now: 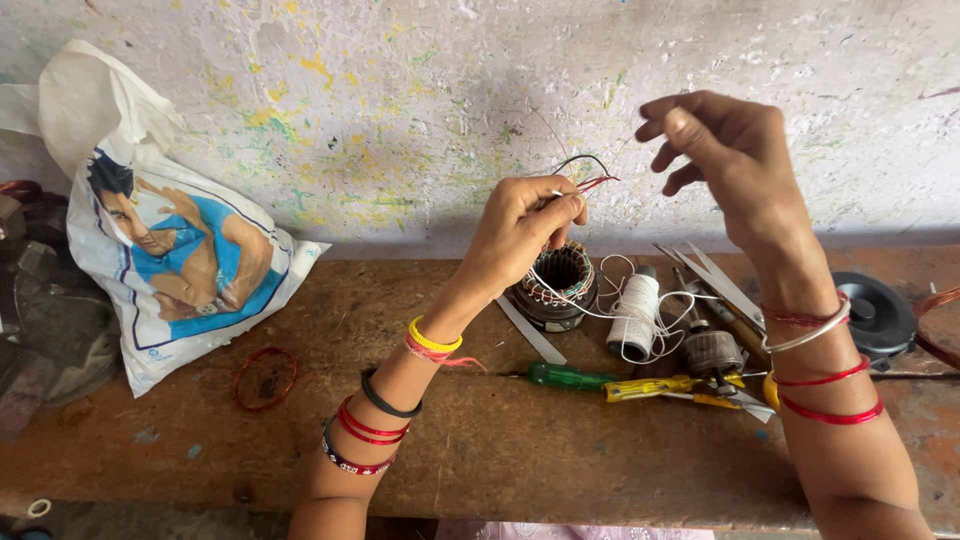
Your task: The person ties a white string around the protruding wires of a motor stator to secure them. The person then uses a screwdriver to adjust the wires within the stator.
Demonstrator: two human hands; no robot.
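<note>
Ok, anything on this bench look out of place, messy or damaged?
Nothing is spilled or broken. White thread trails in loose loops off its spool beside the wound stator. A lone red bangle lies apart on the worn wooden bench. The left hand pinches thin wires; the right hand is raised.

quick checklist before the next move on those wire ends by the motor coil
1. Left hand pinching the red and dark wire ends: ok, held between thumb and fingers.
2. Right hand holding anything: cannot tell; fingers curled, any thread too thin to see.
3. Wound stator resting on the wooden bench: ok, sits behind the left wrist.
4. White thread spool upright beside the stator: ok, loose loops lie around it.
5. Green screwdriver and yellow screwdriver lying near the hands: ok.
6. Wire ends stripped: cannot tell, too small.
</note>
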